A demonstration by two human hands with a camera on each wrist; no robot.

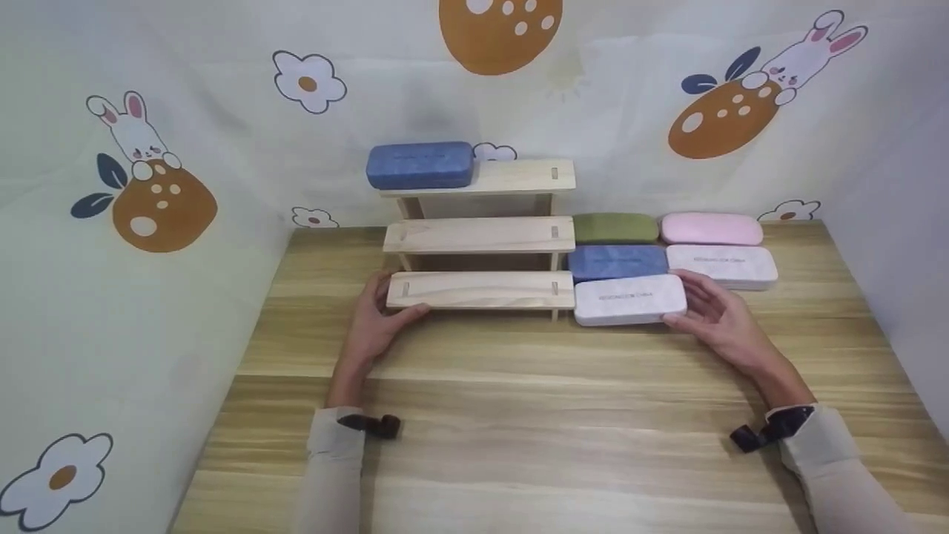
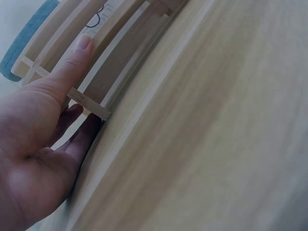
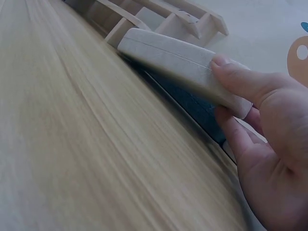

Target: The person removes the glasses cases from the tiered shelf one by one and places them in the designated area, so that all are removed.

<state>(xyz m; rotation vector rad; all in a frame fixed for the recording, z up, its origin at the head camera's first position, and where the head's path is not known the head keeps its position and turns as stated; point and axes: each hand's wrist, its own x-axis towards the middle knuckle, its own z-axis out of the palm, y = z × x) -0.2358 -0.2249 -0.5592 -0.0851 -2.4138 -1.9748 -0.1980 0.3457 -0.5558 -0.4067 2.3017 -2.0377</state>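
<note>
A three-tier wooden step shelf [image 1: 480, 289] stands on the table. My left hand [image 1: 376, 319] holds the left end of its lowest step, thumb along the front edge and fingers round the side; in the left wrist view the fingers are partly hidden behind the leg. Between thumb and fingers, my right hand [image 1: 715, 319] grips the right end of a white glasses case [image 1: 630, 300]. The right wrist view shows that case [image 3: 168, 60] lifted off the table and tilted. A blue glasses case [image 1: 617, 262] lies just behind it. Another blue glasses case [image 1: 420, 165] rests on the top step's left part.
Right of the shelf lie a green glasses case [image 1: 615, 228], a pink glasses case [image 1: 712, 228] and a second white glasses case [image 1: 721, 267]. The wooden table [image 1: 556, 430] meets a patterned cloth backdrop [image 1: 385, 96] at the back and sides.
</note>
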